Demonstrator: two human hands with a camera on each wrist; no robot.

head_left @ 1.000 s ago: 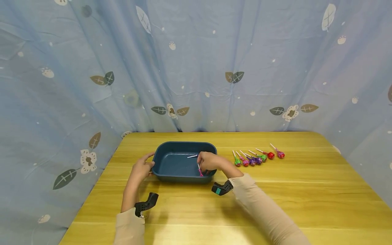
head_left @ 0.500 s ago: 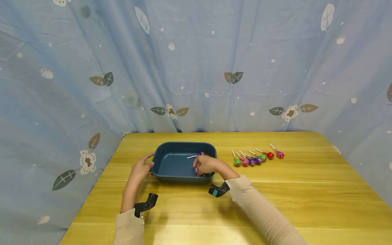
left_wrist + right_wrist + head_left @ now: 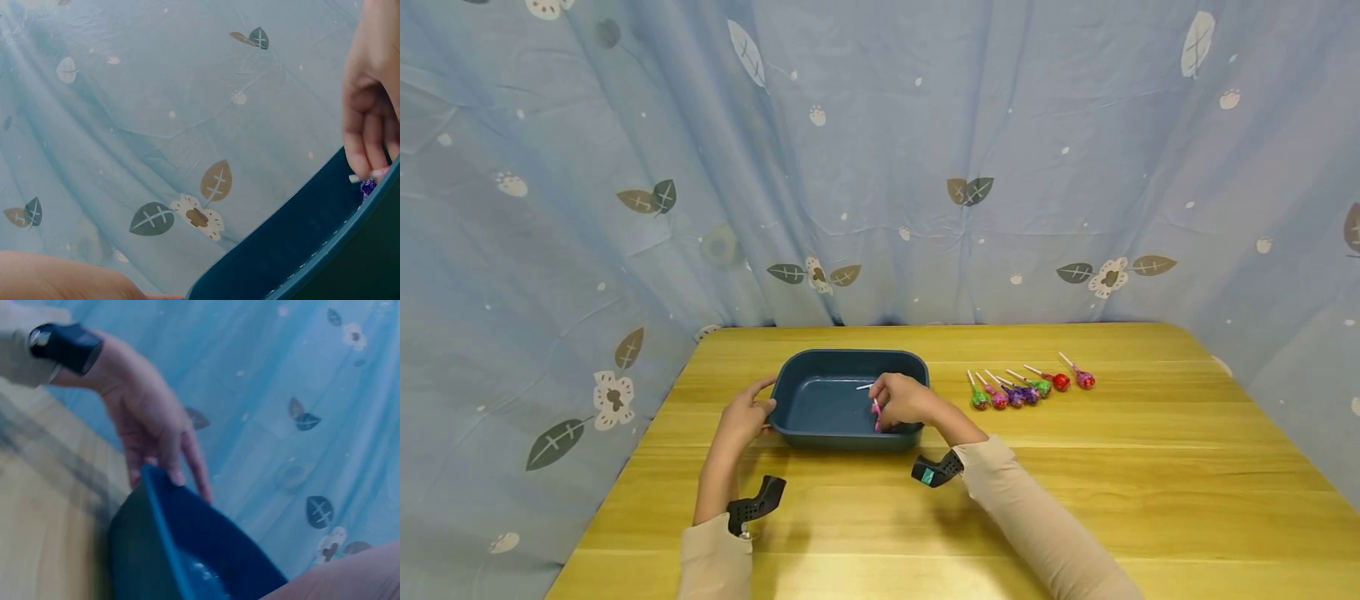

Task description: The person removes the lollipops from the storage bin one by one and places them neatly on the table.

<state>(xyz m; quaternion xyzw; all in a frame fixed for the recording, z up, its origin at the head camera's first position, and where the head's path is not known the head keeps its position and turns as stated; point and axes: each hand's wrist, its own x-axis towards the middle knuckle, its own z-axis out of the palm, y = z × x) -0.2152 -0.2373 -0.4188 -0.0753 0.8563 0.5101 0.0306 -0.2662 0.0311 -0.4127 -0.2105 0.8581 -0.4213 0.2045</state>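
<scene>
A dark blue rectangular tub (image 3: 827, 408) stands on the table. My left hand (image 3: 747, 417) grips its left end, thumb over the rim and fingers outside, as the right wrist view also shows. Inside the tub's right half, my right hand (image 3: 906, 400) pinches a pink lollipop (image 3: 877, 414) with its white stick pointing up. A second lollipop lies in there, its white stick (image 3: 864, 387) poking out to the left behind the right hand. Its purple wrapped head (image 3: 367, 187) shows below the fingers in the left wrist view.
Right of the tub, several lollipops lie in a slanting row on the wooden table (image 3: 1150, 467): a green one (image 3: 980, 401) nearest the tub, a red one (image 3: 1060, 382) farther along, and a pink one (image 3: 1085, 379) at the end. A patterned blue curtain (image 3: 880, 167) hangs behind.
My right hand has shifted slightly left inside the tub with the pink lollipop, whose stick now tilts up. The left hand keeps its hold on the tub.
</scene>
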